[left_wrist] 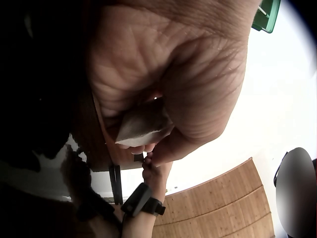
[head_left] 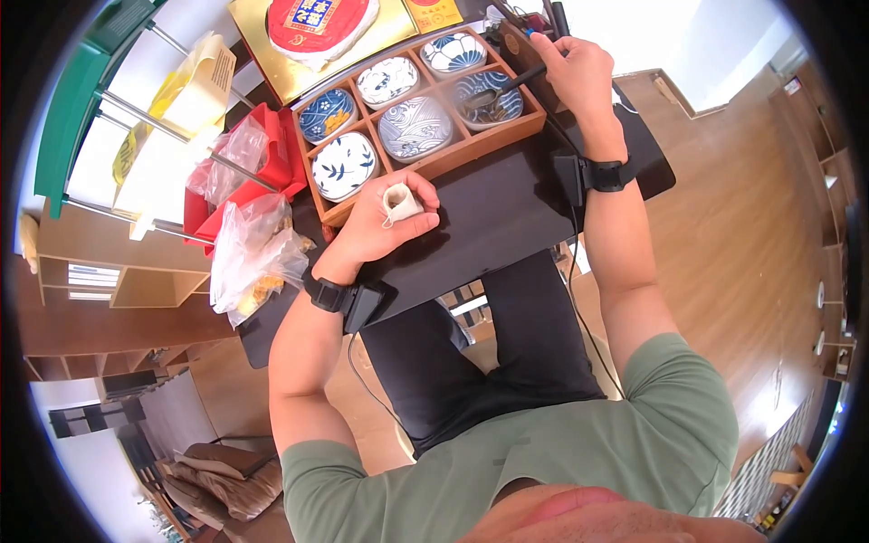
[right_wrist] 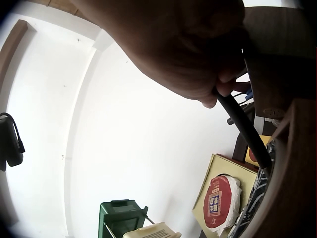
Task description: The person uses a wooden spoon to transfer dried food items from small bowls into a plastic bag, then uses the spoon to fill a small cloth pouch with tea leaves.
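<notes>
My left hand holds a small cream cloth pouch, its mouth open upward, in front of the wooden compartment box. In the left wrist view the fingers curl round the pouch. At the box's right end my right hand grips a dark-handled utensil; its tip reaches into the back-and-front grid's front right patterned dish. The right wrist view shows the black handle slanting down from the fingers of my right hand. What lies in that dish is unclear.
Other patterned dishes fill the remaining compartments. Behind stands a gold tray with a red round package. To the left are red bins and plastic bags. The dark table lies before me.
</notes>
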